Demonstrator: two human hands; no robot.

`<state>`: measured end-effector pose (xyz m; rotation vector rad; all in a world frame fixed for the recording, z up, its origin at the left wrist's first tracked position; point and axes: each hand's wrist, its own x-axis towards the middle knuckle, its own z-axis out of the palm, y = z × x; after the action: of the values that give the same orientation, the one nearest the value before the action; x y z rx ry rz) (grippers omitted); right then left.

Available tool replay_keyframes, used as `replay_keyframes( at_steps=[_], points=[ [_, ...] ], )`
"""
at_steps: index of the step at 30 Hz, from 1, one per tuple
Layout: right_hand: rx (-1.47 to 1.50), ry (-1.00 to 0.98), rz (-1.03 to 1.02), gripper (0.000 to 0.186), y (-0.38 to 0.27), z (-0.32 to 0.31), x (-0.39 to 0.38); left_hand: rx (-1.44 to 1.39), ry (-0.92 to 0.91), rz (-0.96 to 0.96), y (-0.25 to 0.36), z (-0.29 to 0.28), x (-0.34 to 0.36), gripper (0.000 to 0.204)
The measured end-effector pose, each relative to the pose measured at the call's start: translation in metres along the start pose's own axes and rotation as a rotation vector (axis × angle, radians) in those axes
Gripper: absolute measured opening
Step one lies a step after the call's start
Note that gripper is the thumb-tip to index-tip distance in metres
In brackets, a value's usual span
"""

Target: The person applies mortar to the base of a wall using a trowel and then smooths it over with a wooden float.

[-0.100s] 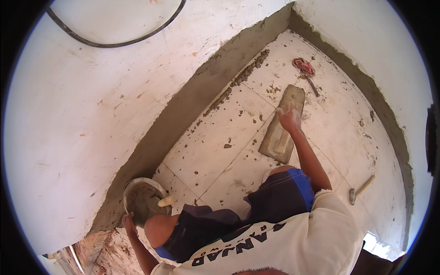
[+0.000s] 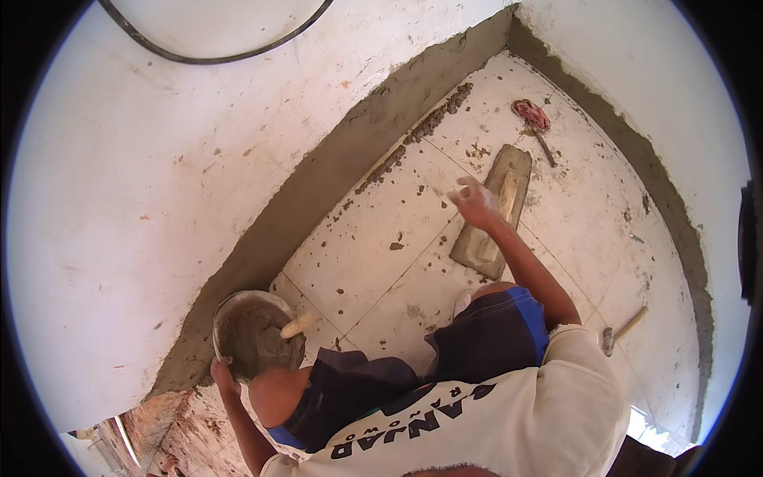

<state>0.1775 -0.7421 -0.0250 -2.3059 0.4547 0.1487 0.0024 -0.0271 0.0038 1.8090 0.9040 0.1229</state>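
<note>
My left hand [image 2: 225, 375] grips the rim of a round bucket [image 2: 219, 314] at the lower left, its fingers partly hidden. Grey wet mortar [image 2: 253, 338] fills part of the bucket. Out of the mortar leans a pale handle [image 2: 300, 324], probably a trowel's; its blade is hidden. My right hand [image 2: 477, 205] is in the air just left of a mortar-smeared plastering float [image 2: 509, 179], fingers apart and holding nothing. The float lies on the tiles with its long grip upward, partly covered by my right hand and forearm.
A hammer [image 2: 610, 340] lies at the right, and a brush-like tool with a reddish head [image 2: 531, 115] lies beyond the float. Mortar crumbs [image 2: 435, 121] line the foot of the left wall [image 2: 159, 199], whose lower band is grey render. A black hose [image 2: 191, 60] curves at the upper left.
My right hand has come off the float and moved left. The bucket has tipped so that more mortar shows, with my left hand still at its rim.
</note>
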Motion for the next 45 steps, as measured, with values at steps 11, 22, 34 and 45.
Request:
replay_keyframes(
  at_steps=[11,22,34,45],
  points=[
    [-0.356,-0.698,-0.728,0.074,-0.082,0.119,-0.097,-0.202,-0.249,0.086,0.077,0.138,-0.065,0.011],
    [-0.742,-0.343,-0.735,0.053,-0.080,0.082,-0.066,-0.192,-0.594,0.230,0.139,0.268,-0.080,0.016],
    [-0.750,-0.455,-0.634,0.039,-0.126,0.012,-0.068,-0.077,-0.598,0.271,0.128,0.290,-0.058,0.021],
    [-0.654,-0.213,-1.031,0.028,-0.131,0.074,-0.075,0.098,-0.870,0.404,0.154,0.288,-0.051,0.023]
  ],
)
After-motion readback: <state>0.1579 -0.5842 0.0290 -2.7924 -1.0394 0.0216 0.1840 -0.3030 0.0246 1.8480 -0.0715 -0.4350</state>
